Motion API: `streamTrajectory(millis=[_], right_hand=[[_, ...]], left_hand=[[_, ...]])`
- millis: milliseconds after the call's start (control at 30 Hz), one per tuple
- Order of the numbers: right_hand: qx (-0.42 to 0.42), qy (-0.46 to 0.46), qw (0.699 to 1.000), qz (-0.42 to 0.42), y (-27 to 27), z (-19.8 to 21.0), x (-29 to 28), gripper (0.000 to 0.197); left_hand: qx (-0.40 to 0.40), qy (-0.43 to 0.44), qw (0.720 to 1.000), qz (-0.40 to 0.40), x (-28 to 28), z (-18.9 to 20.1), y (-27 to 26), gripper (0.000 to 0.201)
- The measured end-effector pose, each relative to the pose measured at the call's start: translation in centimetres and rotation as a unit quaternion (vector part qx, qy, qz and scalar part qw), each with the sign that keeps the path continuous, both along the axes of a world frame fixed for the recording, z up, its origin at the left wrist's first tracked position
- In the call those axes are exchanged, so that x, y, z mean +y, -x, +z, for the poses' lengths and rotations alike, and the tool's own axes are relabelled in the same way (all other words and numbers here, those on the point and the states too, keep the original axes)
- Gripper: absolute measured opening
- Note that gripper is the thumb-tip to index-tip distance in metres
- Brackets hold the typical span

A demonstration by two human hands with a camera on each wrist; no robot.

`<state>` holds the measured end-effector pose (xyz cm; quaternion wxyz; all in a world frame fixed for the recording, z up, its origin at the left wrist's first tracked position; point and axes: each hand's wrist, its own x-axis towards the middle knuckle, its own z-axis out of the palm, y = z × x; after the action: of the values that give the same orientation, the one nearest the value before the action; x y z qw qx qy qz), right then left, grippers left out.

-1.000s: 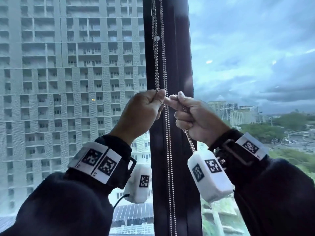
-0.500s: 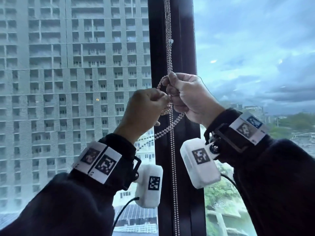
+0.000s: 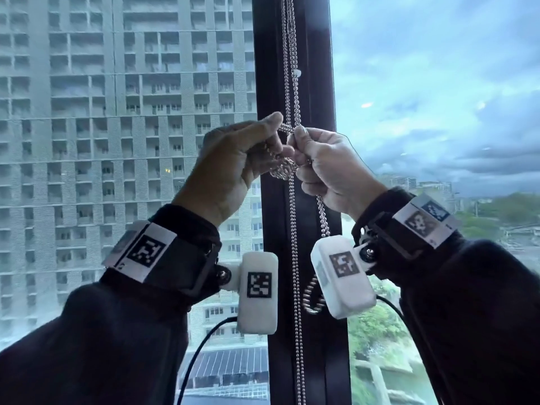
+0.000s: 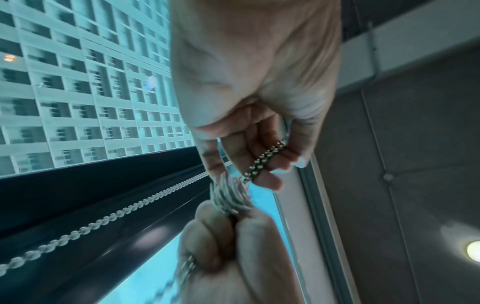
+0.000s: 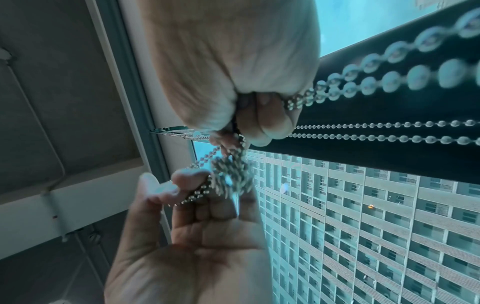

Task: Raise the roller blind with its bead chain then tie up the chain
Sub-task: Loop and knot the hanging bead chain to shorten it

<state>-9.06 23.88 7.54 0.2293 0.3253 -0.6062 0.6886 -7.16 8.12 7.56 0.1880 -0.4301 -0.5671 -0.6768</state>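
Note:
The silver bead chain (image 3: 294, 229) hangs in two strands down the dark window mullion (image 3: 317, 92). At chest height both hands meet on it. My left hand (image 3: 282, 135) pinches a doubled stretch of chain (image 4: 265, 160) between thumb and curled fingers. My right hand (image 3: 301, 147) grips the chain in a fist (image 5: 298, 100), and a doubled end (image 3: 313, 299) dangles below it beside the wrist camera. Between the two hands sits a blurred bunch of chain (image 5: 231, 179). No blind fabric covers the glass in the head view.
Window glass lies on both sides of the mullion, with a tall apartment block (image 3: 117, 141) outside on the left and sky on the right. A small white connector (image 3: 296, 73) sits on the chain above the hands. The chain's upper ends run to a bracket (image 5: 166, 130) at the ceiling.
The right hand rose with a loop of chain, then came level with the left. The hands are now closer together, with chain bunched between them and the loose end hanging under the right hand.

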Motion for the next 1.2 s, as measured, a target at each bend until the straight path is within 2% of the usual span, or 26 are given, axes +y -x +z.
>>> streamTrajectory(millis=[67,133,300,433,500,567,633,733,833,867,933,967,1033,1133,1200], right_hand=[[0.016,-0.003,1.000,-0.012,0.2,-0.1,-0.2,0.033],[0.036,0.001,0.998,-0.049,0.4,-0.2,-0.4,0.036],[0.092,-0.042,0.970,-0.221,0.7,-1.6,0.6,0.029],[0.064,-0.003,0.975,-0.214,0.8,-2.1,1.9,0.032],[0.036,0.030,0.980,-0.192,0.5,-1.5,2.7,0.033],[0.038,0.034,0.984,-0.174,0.2,-1.3,3.3,0.032],[0.084,-0.013,0.978,-0.190,0.0,-1.6,3.4,0.027],[0.186,-0.141,0.942,-0.242,-0.1,-3.0,2.5,0.014],[0.250,-0.212,0.901,-0.285,0.1,-4.3,1.8,0.013],[0.260,-0.214,0.892,-0.301,0.2,-4.5,1.5,0.012],[0.259,-0.175,0.889,-0.334,0.2,-4.7,0.9,0.011],[0.256,-0.146,0.889,-0.352,0.4,-4.7,0.6,0.022],[0.237,-0.120,0.880,-0.393,0.6,-4.9,0.0,0.044],[0.219,-0.126,0.867,-0.429,0.7,-5.3,-0.5,0.040],[0.214,-0.096,0.872,-0.429,0.6,-5.3,-0.7,0.038]], left_hand=[[0.027,0.044,0.999,0.003,0.7,-0.4,-0.5,0.037],[0.036,0.089,0.994,0.057,1.1,-0.9,-0.3,0.040],[0.034,0.137,0.979,0.149,1.0,-1.6,0.5,0.035],[0.028,0.159,0.971,0.175,1.3,-1.8,1.1,0.033],[0.033,0.168,0.969,0.181,1.3,-2.1,1.3,0.023],[0.023,0.150,0.973,0.174,1.4,-2.1,1.4,0.014],[-0.002,0.126,0.981,0.149,1.5,-1.9,1.3,0.017],[-0.039,0.114,0.986,0.116,1.8,-1.6,1.0,0.022],[-0.084,0.091,0.986,0.116,2.2,-1.5,1.0,0.037],[-0.098,0.079,0.986,0.113,2.4,-1.5,1.1,0.037],[-0.114,0.053,0.987,0.104,3.1,-1.6,1.1,0.014],[-0.119,0.037,0.986,0.107,3.4,-1.7,1.2,0.009],[-0.131,0.006,0.984,0.117,4.0,-1.9,1.3,0.013],[-0.153,-0.031,0.981,0.112,4.1,-2.0,1.6,0.016],[-0.169,-0.059,0.979,0.095,4.1,-2.0,1.6,0.020]])
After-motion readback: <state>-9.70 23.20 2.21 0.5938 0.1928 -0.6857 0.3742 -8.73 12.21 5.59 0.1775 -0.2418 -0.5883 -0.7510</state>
